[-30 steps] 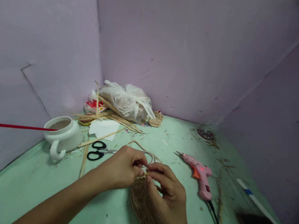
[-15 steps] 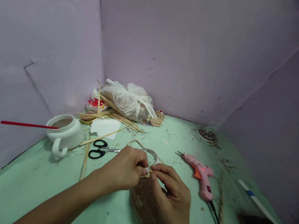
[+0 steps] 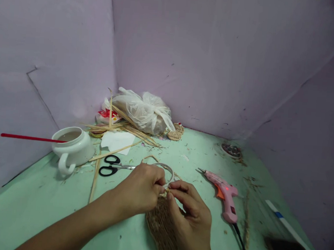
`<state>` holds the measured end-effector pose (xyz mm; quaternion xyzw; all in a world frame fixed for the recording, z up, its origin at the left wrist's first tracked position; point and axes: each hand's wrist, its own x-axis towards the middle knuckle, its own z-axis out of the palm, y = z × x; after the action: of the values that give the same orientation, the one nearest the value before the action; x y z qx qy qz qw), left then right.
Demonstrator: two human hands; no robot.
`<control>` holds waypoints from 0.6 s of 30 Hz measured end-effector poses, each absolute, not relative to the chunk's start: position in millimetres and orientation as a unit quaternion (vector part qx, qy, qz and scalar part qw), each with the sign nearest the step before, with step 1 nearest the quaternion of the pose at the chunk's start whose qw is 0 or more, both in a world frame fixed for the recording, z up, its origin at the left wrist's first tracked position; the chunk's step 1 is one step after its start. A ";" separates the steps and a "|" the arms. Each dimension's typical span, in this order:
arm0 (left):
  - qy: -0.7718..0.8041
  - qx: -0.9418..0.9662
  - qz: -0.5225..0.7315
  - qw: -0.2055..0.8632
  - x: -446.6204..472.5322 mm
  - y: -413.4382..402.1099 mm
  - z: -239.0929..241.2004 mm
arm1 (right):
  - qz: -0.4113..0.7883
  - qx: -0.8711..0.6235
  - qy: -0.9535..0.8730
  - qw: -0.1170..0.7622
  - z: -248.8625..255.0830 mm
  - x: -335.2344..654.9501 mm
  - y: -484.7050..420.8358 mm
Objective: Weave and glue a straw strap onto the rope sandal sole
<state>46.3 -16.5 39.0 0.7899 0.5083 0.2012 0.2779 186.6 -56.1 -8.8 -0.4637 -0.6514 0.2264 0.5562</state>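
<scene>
My left hand (image 3: 140, 190) and my right hand (image 3: 190, 215) meet at the middle of the green table (image 3: 33, 207). Both are closed in a pinch on a thin metal ring (image 3: 167, 169) at the top of a brown woven jute piece (image 3: 159, 226). The jute piece lies flat on the table beneath my right hand, which hides part of it. The ring curves away from my fingertips toward the back.
Black scissors (image 3: 110, 166) lie left of my hands. A white cup (image 3: 72, 148) with a red stick (image 3: 28, 137) stands at the far left. A pink glue gun (image 3: 222, 193) lies right. A plastic bag (image 3: 142, 111) and straw strips (image 3: 120, 131) sit in the back corner.
The view shifted slightly. My hands stayed together, and my fingers worked a little along the ring at the top of the jute piece.
</scene>
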 end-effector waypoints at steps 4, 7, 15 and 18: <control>0.504 0.792 0.203 0.279 45.4 -17.3 37.9 | 0.256 -0.466 -0.633 0.562 -8.4 187.1 -53.8; 0.480 0.789 0.192 0.332 41.2 -15.2 39.6 | 0.308 -0.478 -0.594 0.569 -8.9 190.4 -49.7; 0.497 0.755 0.177 0.390 35.1 -4.3 35.4 | 0.379 -0.472 -0.568 0.558 -6.9 193.0 -44.8; 0.516 0.748 0.196 0.369 38.3 -6.3 38.2 | 0.376 -0.470 -0.574 0.556 -6.3 192.4 -45.4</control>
<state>38.3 -6.3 38.2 0.7478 0.5164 0.1956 0.3686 192.4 -45.4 -6.3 -0.4704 -0.5735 0.3756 0.5556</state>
